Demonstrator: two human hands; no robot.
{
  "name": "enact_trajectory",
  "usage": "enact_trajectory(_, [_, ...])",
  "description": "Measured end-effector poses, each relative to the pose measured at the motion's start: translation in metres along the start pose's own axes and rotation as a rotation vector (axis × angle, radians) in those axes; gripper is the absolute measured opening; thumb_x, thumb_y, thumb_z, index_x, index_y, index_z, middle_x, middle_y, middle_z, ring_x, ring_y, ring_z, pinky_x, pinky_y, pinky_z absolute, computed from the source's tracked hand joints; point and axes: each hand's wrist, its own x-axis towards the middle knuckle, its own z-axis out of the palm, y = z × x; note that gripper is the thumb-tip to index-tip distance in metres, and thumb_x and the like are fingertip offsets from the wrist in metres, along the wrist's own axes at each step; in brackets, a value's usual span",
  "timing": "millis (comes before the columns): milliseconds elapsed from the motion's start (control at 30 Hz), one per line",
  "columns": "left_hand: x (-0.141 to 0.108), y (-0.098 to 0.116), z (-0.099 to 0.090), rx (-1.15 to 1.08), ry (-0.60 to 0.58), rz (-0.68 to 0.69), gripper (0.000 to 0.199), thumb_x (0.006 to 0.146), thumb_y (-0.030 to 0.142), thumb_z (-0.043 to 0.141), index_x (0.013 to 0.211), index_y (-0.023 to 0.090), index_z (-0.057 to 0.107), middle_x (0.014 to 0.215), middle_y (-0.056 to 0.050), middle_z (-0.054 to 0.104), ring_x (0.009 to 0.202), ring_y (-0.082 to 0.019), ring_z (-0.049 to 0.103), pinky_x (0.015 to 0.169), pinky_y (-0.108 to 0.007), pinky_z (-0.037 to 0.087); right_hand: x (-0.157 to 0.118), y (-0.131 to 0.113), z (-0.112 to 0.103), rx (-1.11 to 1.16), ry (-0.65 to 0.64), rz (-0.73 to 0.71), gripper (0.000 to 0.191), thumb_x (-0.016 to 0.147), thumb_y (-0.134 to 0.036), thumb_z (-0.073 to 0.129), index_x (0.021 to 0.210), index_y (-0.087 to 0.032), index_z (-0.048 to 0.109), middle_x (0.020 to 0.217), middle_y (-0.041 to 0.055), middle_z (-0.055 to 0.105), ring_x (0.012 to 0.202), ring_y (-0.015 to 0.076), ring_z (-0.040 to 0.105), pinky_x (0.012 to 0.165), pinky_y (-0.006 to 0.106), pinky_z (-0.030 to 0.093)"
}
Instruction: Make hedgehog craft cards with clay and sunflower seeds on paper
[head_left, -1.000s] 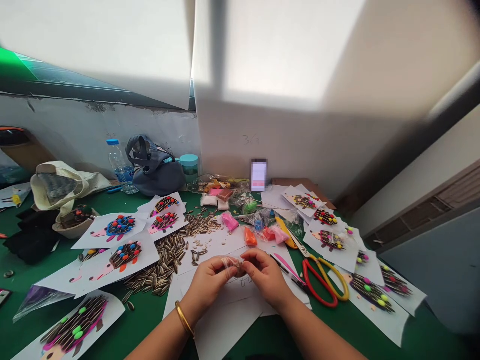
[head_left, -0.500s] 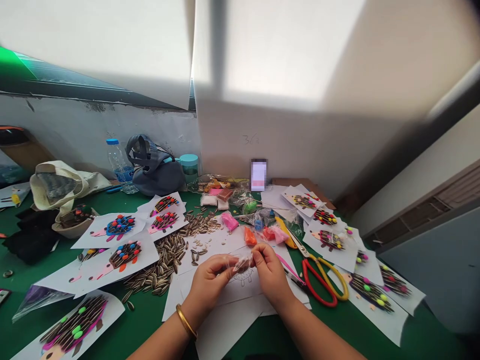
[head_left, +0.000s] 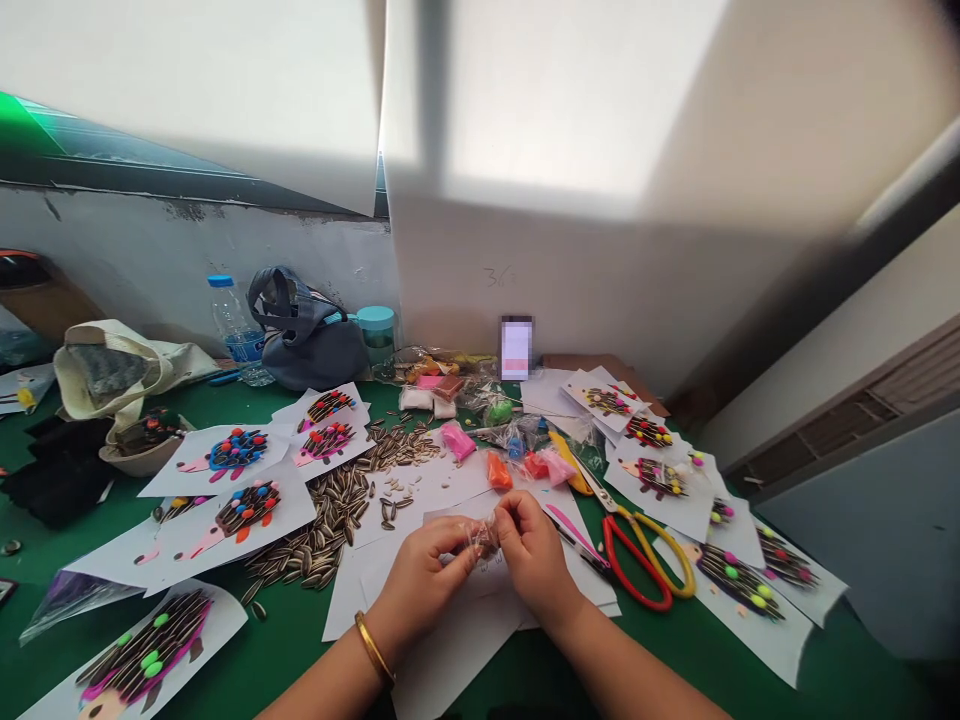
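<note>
Two hands pinch a small clear plastic bag (head_left: 482, 535) in a narrow grip: the left hand (head_left: 427, 565), with a gold bangle (head_left: 373, 648) at its wrist, and the right hand (head_left: 534, 555) both close on it. The bag sits between them, over white paper (head_left: 450, 600) near the front of a green table (head_left: 292, 625). Just beyond the hands lies a bag of orange clay (head_left: 499, 470), a heap of sunflower seeds (head_left: 337, 510) lies to the left, and red and yellow scissors (head_left: 645, 565) lie to the right.
</note>
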Motion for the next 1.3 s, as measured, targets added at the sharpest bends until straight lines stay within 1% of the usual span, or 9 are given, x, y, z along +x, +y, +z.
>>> enact_trajectory(267, [0.002,0.0,-0.003,-0.113,0.123,-0.108,0.027,0.086,0.044,0.061,0.092,0.024,0.079,0.093,-0.007,0.075,0.091,-0.025,0.066,0.086,-0.033,0.05,0.006,0.002,-0.006,0.12,0.047,0.061,0.03,0.097,-0.049,0.046,0.084,-0.022,0.051,0.071,-0.0007,0.055,0.066,0.015,0.054,0.062,0.027,0.045])
enact_trajectory(367, [0.002,-0.001,-0.003,-0.188,0.128,-0.141,0.029,0.086,0.045,0.062,0.09,0.022,0.079,0.094,-0.007,0.075,0.093,-0.025,0.065,0.086,-0.033,0.05,0.006,0.001,-0.005,0.225,0.006,0.076,0.029,0.096,-0.049,0.048,0.086,-0.022,0.051,0.075,-0.0006,0.055,0.066,0.0141,0.055,0.063,0.027,0.047])
enact_trajectory(533, [0.005,-0.001,-0.005,-0.331,0.064,-0.201,0.034,0.085,0.047,0.063,0.098,0.019,0.077,0.099,-0.009,0.075,0.094,-0.026,0.066,0.086,-0.033,0.051,0.006,-0.001,-0.004,0.364,-0.085,0.112,0.028,0.086,-0.045,0.065,0.096,-0.022,0.053,0.084,-0.0005,0.056,0.071,0.0142,0.058,0.066,0.028,0.05])
enact_trajectory(700, [0.007,0.002,-0.007,-0.302,-0.041,-0.149,0.026,0.081,0.041,0.069,0.094,0.02,0.077,0.102,-0.008,0.074,0.1,-0.026,0.065,0.092,-0.034,0.048,0.002,0.0,-0.002,0.28,-0.066,0.1,0.026,0.083,-0.042,0.068,0.092,-0.021,0.054,0.078,-0.0008,0.055,0.07,0.0144,0.054,0.065,0.027,0.047])
enact_trajectory(833, [0.006,0.001,-0.005,-0.303,0.017,-0.195,0.022,0.076,0.04,0.073,0.085,0.02,0.078,0.095,-0.008,0.075,0.095,-0.026,0.066,0.09,-0.035,0.05,0.0,-0.003,-0.002,0.226,-0.133,0.067,0.022,0.088,-0.041,0.063,0.084,-0.021,0.053,0.076,-0.0005,0.056,0.071,0.0147,0.055,0.066,0.027,0.046])
enact_trajectory(933, [0.006,0.001,-0.005,-0.361,0.028,-0.243,0.028,0.075,0.043,0.073,0.091,0.02,0.078,0.099,-0.009,0.075,0.099,-0.028,0.065,0.09,-0.036,0.05,0.001,-0.005,-0.005,0.24,-0.141,0.068,0.025,0.09,-0.044,0.059,0.082,-0.021,0.052,0.074,-0.0008,0.057,0.069,0.015,0.056,0.066,0.028,0.046])
enact_trajectory(1033, [0.006,0.002,-0.008,-0.338,-0.002,-0.223,0.035,0.082,0.048,0.065,0.096,0.018,0.077,0.095,-0.009,0.075,0.092,-0.025,0.065,0.085,-0.035,0.051,0.002,-0.005,-0.008,0.25,-0.119,0.064,0.025,0.091,-0.045,0.058,0.084,-0.022,0.053,0.076,-0.0001,0.058,0.072,0.0158,0.057,0.068,0.028,0.047])
enact_trajectory(1133, [0.006,0.001,-0.01,-0.272,-0.012,-0.166,0.038,0.088,0.05,0.057,0.093,0.019,0.078,0.091,-0.008,0.074,0.086,-0.022,0.064,0.081,-0.032,0.05,0.002,-0.003,-0.007,0.233,-0.155,0.045,0.025,0.089,-0.045,0.061,0.084,-0.022,0.054,0.078,0.0002,0.058,0.073,0.016,0.056,0.069,0.028,0.046])
enact_trajectory(1300, [0.007,-0.003,-0.011,-0.209,0.055,-0.222,0.02,0.072,0.04,0.075,0.082,0.023,0.08,0.091,-0.007,0.076,0.092,-0.026,0.067,0.085,-0.033,0.05,0.0,-0.004,-0.003,0.139,-0.217,0.021,0.023,0.084,-0.04,0.068,0.079,-0.021,0.055,0.076,-0.0008,0.057,0.07,0.0143,0.05,0.066,0.026,0.043])
